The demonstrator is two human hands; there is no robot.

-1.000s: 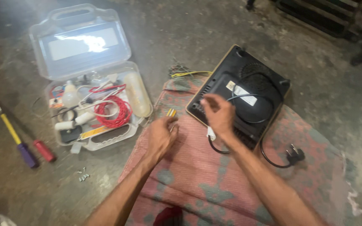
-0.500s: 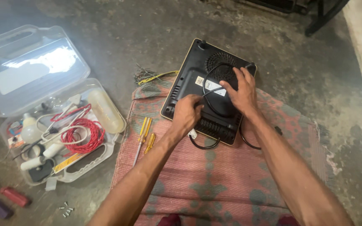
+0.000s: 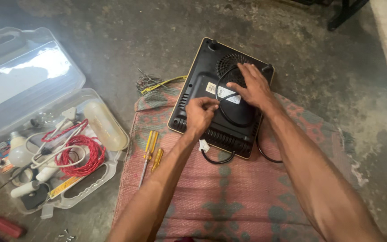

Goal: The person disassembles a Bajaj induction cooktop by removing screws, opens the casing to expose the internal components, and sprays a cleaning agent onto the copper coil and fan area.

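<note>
Comparing with a second ago, both hands have left the mat's edge and settled on the upturned black induction cooker (image 3: 222, 96), which lies bottom-up across the far end of the patterned mat (image 3: 229, 197) on the concrete floor (image 3: 126, 45); the yellow-handled screwdrivers (image 3: 148, 150) now lie loose on the mat beside the left forearm, so the work appears to have turned from tools to the cooker's own cord. The left hand (image 3: 200, 114) is curled narrow, its fingertips pinching the black power cord (image 3: 222, 96) where it loops over the base. The right hand (image 3: 254, 87) rests flat and spread over the fan grille, pressing the cooker steady and gripping nothing that I can see. Both forearms reach forward and converge. An open clear toolbox (image 3: 45, 134) with red wire sits well apart to the left.
</note>
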